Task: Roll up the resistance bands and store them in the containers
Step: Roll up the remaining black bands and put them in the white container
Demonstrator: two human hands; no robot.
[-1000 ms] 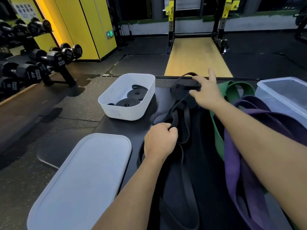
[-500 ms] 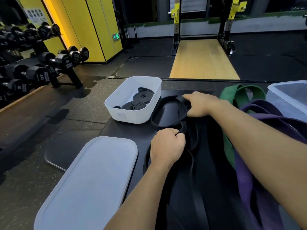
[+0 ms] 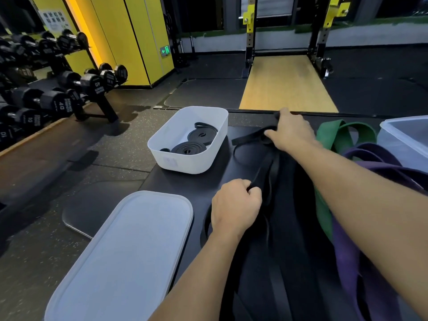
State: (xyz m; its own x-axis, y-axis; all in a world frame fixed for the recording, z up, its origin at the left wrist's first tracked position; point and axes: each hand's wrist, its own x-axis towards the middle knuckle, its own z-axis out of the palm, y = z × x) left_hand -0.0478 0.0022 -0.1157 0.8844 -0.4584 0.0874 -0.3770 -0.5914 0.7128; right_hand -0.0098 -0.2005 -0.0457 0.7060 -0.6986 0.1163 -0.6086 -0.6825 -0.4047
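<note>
The white container (image 3: pixel 185 163) stands on the bench (image 3: pixel 185 185) and already holds two rolled black bands (image 3: pixel 188 148). To the right of the container, both hands work on one long black band (image 3: pixel 266 166).

Half a second ago this band made a round open loop just beside the container, and the right hand (image 3: pixel 289 133) was close to this loop. Now the right hand has gone further away from the person, to the far edge of the bench, to the right of and behind the container. The loop is drawn out into a long, flatter shape. The fingers of this hand are closed on the far end of the band. The left hand (image 3: pixel 234 205) has stayed in its place, in front of the container and to its right, with the fingers curled tightly round the near part of the same band.

In my judgement the band is being stretched straight between the two hands so that it can be rolled cleanly. The rolling itself is not yet begun.

A green band (image 3: pixel 342 133) and a purple band (image 3: pixel 372 157) lie loose further to the right of the container, so much of the task is still open. The lid (image 3: pixel 125 253) lies in front of the container.
</note>
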